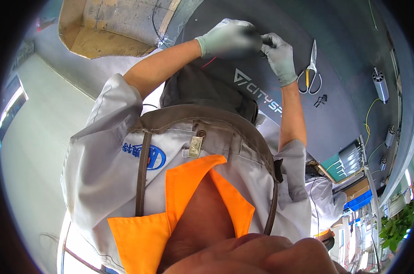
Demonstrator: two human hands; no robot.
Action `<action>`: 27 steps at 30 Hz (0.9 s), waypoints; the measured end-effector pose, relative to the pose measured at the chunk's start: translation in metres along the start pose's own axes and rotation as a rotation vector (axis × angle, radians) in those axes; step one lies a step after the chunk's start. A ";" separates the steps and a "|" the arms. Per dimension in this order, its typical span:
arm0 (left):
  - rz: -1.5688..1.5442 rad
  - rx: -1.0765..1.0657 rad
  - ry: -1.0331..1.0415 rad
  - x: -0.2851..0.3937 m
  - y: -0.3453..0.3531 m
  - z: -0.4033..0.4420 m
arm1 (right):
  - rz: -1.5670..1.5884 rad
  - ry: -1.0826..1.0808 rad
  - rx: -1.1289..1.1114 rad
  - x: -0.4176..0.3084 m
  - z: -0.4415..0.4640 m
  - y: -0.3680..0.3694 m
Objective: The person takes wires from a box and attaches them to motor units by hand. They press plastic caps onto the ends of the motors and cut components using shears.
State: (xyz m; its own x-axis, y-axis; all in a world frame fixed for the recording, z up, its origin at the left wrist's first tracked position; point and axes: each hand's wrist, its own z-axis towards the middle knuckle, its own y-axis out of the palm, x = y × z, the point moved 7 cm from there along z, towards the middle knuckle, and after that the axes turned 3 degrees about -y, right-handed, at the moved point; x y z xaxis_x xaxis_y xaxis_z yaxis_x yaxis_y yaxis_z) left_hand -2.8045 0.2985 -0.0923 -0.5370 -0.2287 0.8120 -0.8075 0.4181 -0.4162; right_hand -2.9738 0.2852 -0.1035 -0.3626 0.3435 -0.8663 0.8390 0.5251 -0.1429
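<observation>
Both hands wear pale gloves and meet above the dark mat [280, 27]. My left hand [229, 39] is curled around something dark that I cannot make out, its fingertips blurred. My right hand [280, 57] has its fingers closed on a small dark piece beside it. Under my left hand a short red line [209, 62] shows. Scissors [311, 68] with a yellow part between the handles lie blades up, right of my right hand. Small black pieces [321, 101] lie just below the scissors.
An open cardboard box [106, 41] stands at the upper left. Silver cylinders [380, 84] with wires line the right side. A green tray [333, 168] holds metal parts near a blue bin [358, 201]. Another person's pale sleeve [325, 201] shows at the lower right.
</observation>
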 end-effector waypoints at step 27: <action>0.040 -0.029 -0.020 -0.013 -0.003 0.003 | -0.284 0.276 -0.684 -0.021 0.045 0.008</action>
State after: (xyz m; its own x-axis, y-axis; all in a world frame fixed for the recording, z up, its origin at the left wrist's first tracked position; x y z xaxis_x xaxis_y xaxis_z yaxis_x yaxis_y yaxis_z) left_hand -2.7953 0.2972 -0.1030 -0.5732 -0.2284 0.7869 -0.7783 0.4521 -0.4357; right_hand -2.9413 0.2472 -0.1080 -0.6880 0.2582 -0.6782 0.2959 0.9532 0.0626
